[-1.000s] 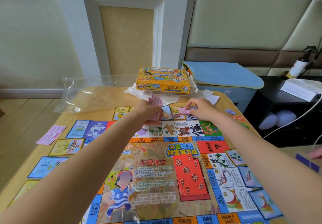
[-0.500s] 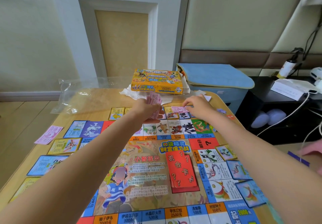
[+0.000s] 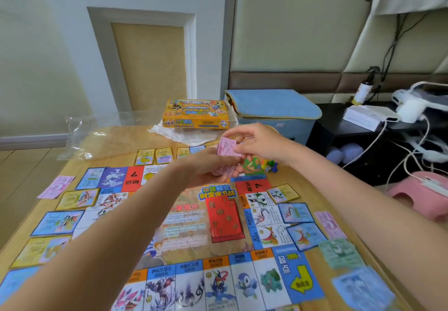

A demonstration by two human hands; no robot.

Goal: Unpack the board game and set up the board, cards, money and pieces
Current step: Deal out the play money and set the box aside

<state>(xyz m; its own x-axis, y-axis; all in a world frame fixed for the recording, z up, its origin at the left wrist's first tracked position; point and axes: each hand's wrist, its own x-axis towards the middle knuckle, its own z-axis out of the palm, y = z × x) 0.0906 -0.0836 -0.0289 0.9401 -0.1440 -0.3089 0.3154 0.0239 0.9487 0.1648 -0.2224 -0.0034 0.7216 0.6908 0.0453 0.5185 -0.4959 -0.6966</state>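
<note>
The colourful game board (image 3: 184, 221) lies flat on the wooden table (image 3: 114, 141), with a red card stack (image 3: 225, 221) near its middle. Above the board's far edge my left hand (image 3: 206, 167) grips a stack of pink money notes (image 3: 226, 150). My right hand (image 3: 257, 141) pinches the top pink note of that stack. Property cards (image 3: 58, 222) line the board's left and right sides. A lone pink note (image 3: 57, 186) lies at the far left. Pink (image 3: 329, 224), green (image 3: 341, 252) and blue (image 3: 363, 286) notes lie at the right. Small coloured pieces and a die (image 3: 270, 165) sit under my right wrist.
The yellow game box (image 3: 196, 114) stands on crumpled white wrapping at the table's far edge, with a clear plastic bag (image 3: 82, 129) to its left. Right of the table are a blue-topped stool (image 3: 274, 107), a dark shelf with cables (image 3: 400, 141) and a pink object (image 3: 419, 194).
My right hand left the far edge of the board and came back to the pink stack in my left hand. The view tilted down and right, showing more of the near board.
</note>
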